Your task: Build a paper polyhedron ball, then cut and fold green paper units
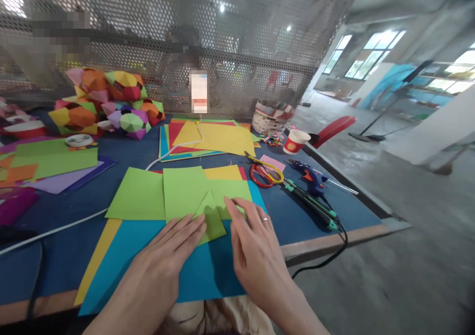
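Observation:
My left hand (168,256) lies flat with its fingers stretched out, pressing the edge of a small folded green paper (214,223). That piece stands diagonally, with a pointed top between my hands. To its right, my right hand (256,241), with a ring on one finger, has loosely bent fingers apart, touching a green sheet (241,189); nothing shows in its grasp. Two more green paper squares, one at left (139,194) and one in the middle (183,184), lie beyond my hands. Underneath is a large blue sheet (137,256), with yellow paper (98,256) showing at its left edge.
Scissors (265,171), a green-black corded tool (311,204) and a glue gun (311,176) lie at right, near a paper cup (296,141). Stacked coloured paper (215,136) lies behind. Folded paper balls (126,85) stand back left. A white cable (81,222) crosses the table.

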Action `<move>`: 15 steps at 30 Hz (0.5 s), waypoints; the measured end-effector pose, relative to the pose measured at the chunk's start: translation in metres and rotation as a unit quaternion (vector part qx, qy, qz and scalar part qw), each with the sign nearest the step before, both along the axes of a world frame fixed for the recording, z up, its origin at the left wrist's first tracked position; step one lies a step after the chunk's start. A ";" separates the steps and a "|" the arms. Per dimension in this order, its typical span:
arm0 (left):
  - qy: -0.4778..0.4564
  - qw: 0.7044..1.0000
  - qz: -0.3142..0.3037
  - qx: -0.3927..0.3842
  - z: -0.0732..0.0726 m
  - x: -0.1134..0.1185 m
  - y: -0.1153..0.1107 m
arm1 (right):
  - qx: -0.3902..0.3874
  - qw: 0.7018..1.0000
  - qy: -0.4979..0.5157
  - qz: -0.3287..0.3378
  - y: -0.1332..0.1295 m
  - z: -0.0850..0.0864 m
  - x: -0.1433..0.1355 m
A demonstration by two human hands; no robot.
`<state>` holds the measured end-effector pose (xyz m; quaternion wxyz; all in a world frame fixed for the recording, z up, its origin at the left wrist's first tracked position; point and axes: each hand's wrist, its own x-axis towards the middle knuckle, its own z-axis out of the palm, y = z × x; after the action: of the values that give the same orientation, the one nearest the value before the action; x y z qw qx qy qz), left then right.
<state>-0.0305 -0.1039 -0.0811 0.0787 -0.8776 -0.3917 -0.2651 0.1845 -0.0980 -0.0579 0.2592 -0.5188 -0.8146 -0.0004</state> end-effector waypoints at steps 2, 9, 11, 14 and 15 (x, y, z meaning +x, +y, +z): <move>-0.002 1.000 0.003 0.015 0.001 0.001 0.000 | -0.007 0.998 0.024 0.062 -0.002 0.002 -0.007; 0.014 0.999 0.018 0.036 -0.006 0.002 0.000 | -0.046 0.988 0.047 0.138 -0.001 -0.004 -0.013; 0.019 0.998 0.021 0.047 -0.009 0.003 -0.001 | -0.037 0.989 0.030 0.143 -0.001 -0.007 -0.009; 0.027 0.995 0.042 0.091 -0.008 0.005 -0.007 | -0.009 0.987 -0.007 0.161 -0.002 -0.010 -0.003; 0.030 0.993 0.044 0.110 -0.007 0.006 -0.010 | -0.001 0.986 -0.021 0.164 -0.003 -0.011 -0.002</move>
<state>-0.0248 -0.1138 -0.0882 0.1980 -0.8531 -0.3956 -0.2767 0.1826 -0.1014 -0.0688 0.2379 -0.3784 -0.8940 0.0321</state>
